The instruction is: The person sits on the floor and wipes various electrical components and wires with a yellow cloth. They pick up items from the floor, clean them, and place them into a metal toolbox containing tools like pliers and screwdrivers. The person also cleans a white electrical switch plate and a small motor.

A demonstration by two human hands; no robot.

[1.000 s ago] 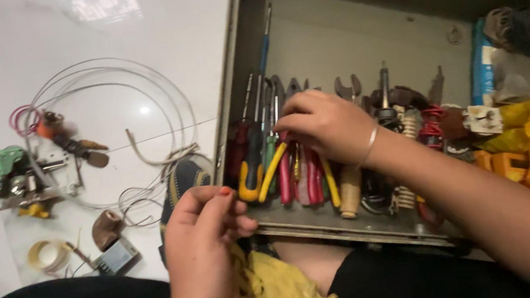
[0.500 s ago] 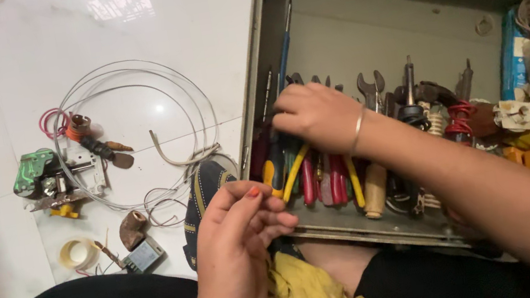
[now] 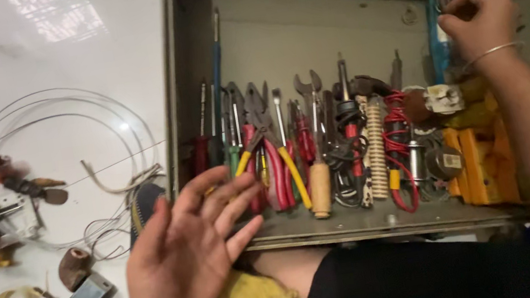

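The left hand (image 3: 186, 254) hovers spread and empty at the near edge of the grey toolbox (image 3: 303, 29); the right hand (image 3: 478, 19), fingers curled, reaches the blue packet (image 3: 435, 37) in the far right corner; whether it grips I cannot tell.

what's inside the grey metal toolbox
The toolbox holds a row of screwdrivers, pliers, a spanner and red wire. The right hand covers the far corner's contents.

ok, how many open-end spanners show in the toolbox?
1: the spanner stands upright mid-row, jaws up, between the screwdrivers and the soldering iron. Others may be hidden among the packed tools.
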